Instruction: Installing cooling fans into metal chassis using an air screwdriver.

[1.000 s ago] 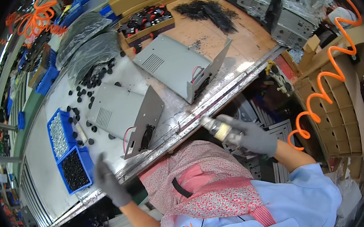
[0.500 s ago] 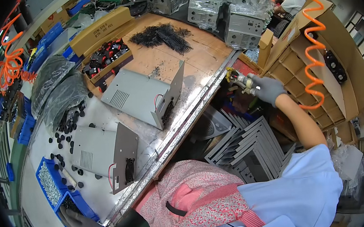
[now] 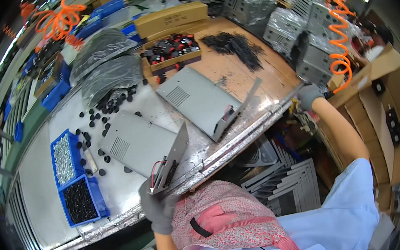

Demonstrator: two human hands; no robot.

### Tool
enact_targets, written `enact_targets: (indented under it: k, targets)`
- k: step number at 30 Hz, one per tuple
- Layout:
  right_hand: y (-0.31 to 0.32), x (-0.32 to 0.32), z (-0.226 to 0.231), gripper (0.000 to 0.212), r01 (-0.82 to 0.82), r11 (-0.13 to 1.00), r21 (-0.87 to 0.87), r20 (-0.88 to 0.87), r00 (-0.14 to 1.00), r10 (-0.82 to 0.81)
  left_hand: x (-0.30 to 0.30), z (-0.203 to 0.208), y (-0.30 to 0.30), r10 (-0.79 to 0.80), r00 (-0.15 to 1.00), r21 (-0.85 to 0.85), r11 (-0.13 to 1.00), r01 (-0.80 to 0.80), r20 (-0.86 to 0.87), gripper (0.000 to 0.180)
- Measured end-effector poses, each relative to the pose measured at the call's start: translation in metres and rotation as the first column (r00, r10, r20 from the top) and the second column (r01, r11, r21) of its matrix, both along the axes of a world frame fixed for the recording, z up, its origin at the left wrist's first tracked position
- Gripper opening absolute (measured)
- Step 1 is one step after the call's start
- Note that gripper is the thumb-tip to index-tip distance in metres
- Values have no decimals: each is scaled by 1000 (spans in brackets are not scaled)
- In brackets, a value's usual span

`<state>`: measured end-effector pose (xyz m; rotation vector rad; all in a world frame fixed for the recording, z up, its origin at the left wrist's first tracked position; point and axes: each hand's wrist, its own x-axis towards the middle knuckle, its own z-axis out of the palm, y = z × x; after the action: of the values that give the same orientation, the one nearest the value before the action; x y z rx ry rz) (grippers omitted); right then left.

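Observation:
My left hand (image 3: 157, 210), in a grey glove and smeared by motion, is at the table's front edge beside the lower corner of the nearer grey metal casing (image 3: 136, 140). Whether it touches the casing I cannot tell. That casing has an upright end panel with red and black wires. A second grey casing (image 3: 197, 101) of the same shape lies farther right. My right hand (image 3: 309, 96), gloved too, is closed near the table's right corner, by the lower end of an orange coiled hose (image 3: 339, 58). What it holds is mostly hidden.
Blue bins of silvery screws (image 3: 63, 160) and black screws (image 3: 79, 201) stand at left, near scattered black caps (image 3: 111, 102). A carton of red-and-black parts (image 3: 171, 50) and a black pile (image 3: 238, 46) lie behind. Below the edge are stacked grey panels (image 3: 287, 184); a divided cardboard box (image 3: 373, 122) stands right.
My left hand has left the black screw bin and moved right to the nearer casing. My right hand has moved up to the table's right corner. The view has turned.

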<state>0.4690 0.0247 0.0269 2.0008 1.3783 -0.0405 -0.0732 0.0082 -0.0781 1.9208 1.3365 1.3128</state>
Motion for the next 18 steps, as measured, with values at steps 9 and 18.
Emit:
enact_targets:
  k: [9, 18]
  targets:
    - [114, -45, 18, 45, 72, 868, 491, -671, 667, 324, 11, -3, 10, 162, 977, 16, 987, -161, -139, 45]
    - [270, -181, 22, 58, -314, 656, 686, -380, 614, 691, -21, -17, 16, 301, 828, -192, 952, -237, 472, 46]
